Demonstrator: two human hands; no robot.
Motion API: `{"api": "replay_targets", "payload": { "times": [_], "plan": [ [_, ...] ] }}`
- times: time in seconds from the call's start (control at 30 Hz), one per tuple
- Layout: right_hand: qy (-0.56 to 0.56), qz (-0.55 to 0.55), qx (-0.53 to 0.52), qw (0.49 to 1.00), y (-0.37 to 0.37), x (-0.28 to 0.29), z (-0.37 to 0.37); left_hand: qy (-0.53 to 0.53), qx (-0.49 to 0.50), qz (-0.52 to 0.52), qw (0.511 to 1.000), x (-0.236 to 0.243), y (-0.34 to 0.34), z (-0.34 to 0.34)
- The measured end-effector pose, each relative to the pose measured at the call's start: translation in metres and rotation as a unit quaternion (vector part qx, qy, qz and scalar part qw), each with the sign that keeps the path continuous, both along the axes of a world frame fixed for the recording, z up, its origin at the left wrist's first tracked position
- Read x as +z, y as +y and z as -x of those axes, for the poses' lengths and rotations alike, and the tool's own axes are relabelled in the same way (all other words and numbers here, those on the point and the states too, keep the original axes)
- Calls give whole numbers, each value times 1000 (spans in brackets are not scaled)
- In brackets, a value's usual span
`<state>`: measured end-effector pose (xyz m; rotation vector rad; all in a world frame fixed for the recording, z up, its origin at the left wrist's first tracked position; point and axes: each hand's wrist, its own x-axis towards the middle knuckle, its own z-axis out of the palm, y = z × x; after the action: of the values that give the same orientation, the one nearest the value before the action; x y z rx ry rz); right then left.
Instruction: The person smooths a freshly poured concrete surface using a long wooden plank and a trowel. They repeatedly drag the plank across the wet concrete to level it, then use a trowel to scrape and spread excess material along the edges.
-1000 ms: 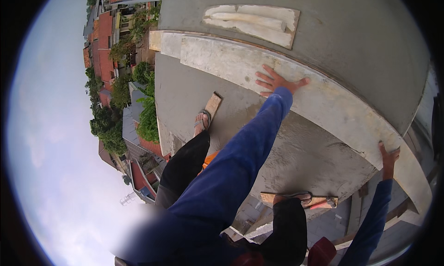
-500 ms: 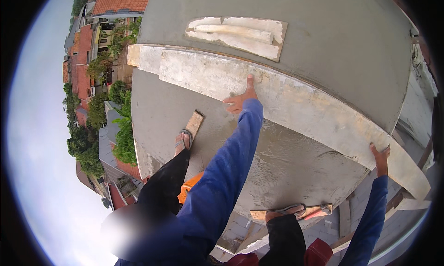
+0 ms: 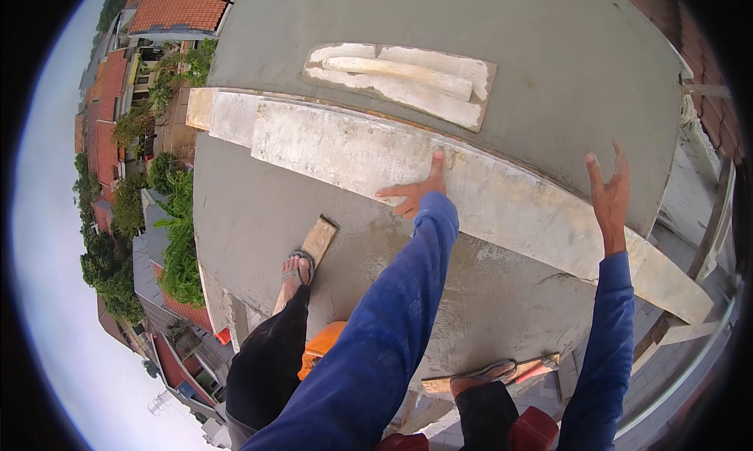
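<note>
A long, pale screed board (image 3: pixel 329 141), smeared with dried cement, lies across the wet grey concrete (image 3: pixel 274 169). My left hand (image 3: pixel 417 190) grips its near side around the middle, thumb up on the face and fingers spread along the near edge. Off the board, my right hand (image 3: pixel 610 192) is raised over its right part, fingers apart and nothing in them. Beyond the board, a flat plastering float (image 3: pixel 463 110) with a long handle rests on the smooth concrete.
My sandalled feet stand on two small wooden boards, one at left (image 3: pixel 320 238) and one near the front (image 3: pixel 439 384). Something orange (image 3: pixel 320 347) shows beside my left leg. The slab's left edge drops toward houses and trees; framing timbers (image 3: pixel 714 216) and tiles border the right.
My right hand has let go of the board's right end and moved up and left, opening. The left hand stays on the board. The view has shifted slightly.
</note>
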<state>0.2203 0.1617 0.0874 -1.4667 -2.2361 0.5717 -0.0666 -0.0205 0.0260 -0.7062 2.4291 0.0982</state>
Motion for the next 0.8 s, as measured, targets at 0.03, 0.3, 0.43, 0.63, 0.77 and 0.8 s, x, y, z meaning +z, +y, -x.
{"api": "replay_targets", "payload": {
  "times": [0.03,0.3,0.43,0.63,0.77,0.8],
  "plan": [
    [48,38,66,996,-3,2,66,10,-3,-5,1000,-2,-1,1],
    [-139,105,260,950,-5,-16,353,9,-2,35,999,-2,11,13],
    [-156,7,291,944,-4,-54,367,-39,-7,60,997,0,1,6],
    [-207,-53,180,960,63,-80,323,-13,-35,52,998,-10,-5,5],
    [-269,-33,26,962,148,-69,213,-9,-57,57,997,-8,5,6],
    [-292,-27,-13,956,158,-68,183,-2,-63,72,995,-6,6,7]
  ]
}}
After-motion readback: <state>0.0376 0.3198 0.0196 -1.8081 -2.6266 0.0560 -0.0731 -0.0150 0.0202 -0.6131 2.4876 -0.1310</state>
